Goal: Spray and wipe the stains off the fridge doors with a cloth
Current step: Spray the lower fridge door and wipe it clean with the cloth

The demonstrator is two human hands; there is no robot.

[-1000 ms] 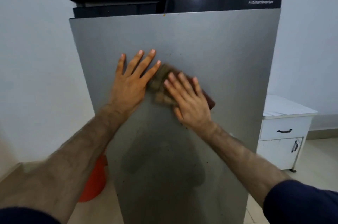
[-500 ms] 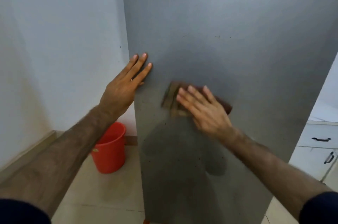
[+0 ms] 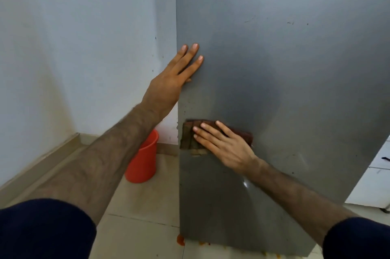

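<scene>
Mid-wipe: our right hand flat, pressing folded brown cloth on grey metal fridge door; left hand open, bracing left edge. Next we'd tackle specks far right.

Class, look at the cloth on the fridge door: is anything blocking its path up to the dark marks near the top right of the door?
Nothing visible: bare fridge door lies between the cloth and the marks.

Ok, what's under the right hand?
A brown cloth, pressed flat on the fridge door near its left edge. The door surface beneath the cloth is covered, so any stains there can't be seen.
</scene>
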